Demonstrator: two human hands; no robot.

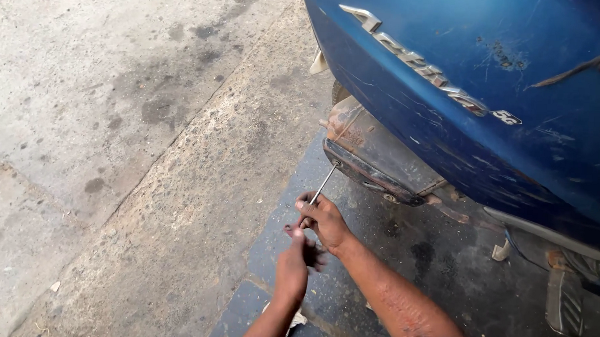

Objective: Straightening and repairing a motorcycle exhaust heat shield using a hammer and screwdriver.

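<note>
A blue scooter body panel (pixel 502 82) fills the upper right, with a rusty exhaust muffler (pixel 374 151) below it. My right hand (pixel 325 219) grips the lower end of a long thin metal tool (pixel 323 184), whose tip rests against the muffler's lower edge. My left hand (pixel 295 258) sits just below the right hand, fingers curled at the tool's handle end. Whether the left hand grips the handle is unclear.
Dark paving tiles (pixel 403 258) lie under the scooter, stained with oil. Rough concrete ground (pixel 114 149) spreads to the left. A scooter footrest pedal (pixel 564 301) sticks out at the lower right. A pale rag scrap (pixel 298 319) lies under my left forearm.
</note>
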